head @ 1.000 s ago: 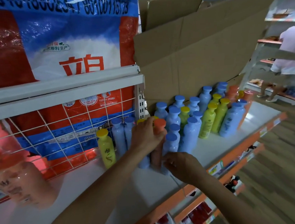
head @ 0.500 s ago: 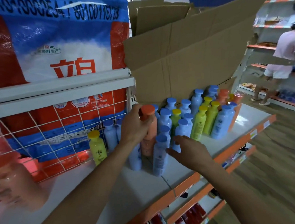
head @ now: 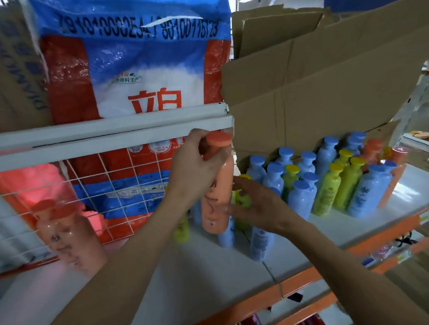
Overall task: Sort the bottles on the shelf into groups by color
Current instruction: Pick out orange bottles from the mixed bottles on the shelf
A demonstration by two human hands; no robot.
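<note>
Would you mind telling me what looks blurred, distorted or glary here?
Head view: the near orange bottle at the left edge is smeared; the held orange bottle in the left hand looks sharp; the blue bottles lean outward from the wide lens; glare streaks the plastic bag.

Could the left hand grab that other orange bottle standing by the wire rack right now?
Probably not yet: the left hand grips a lifted orange bottle, so it is full. The way to the standing orange bottle looks free, across bare shelf.
</note>
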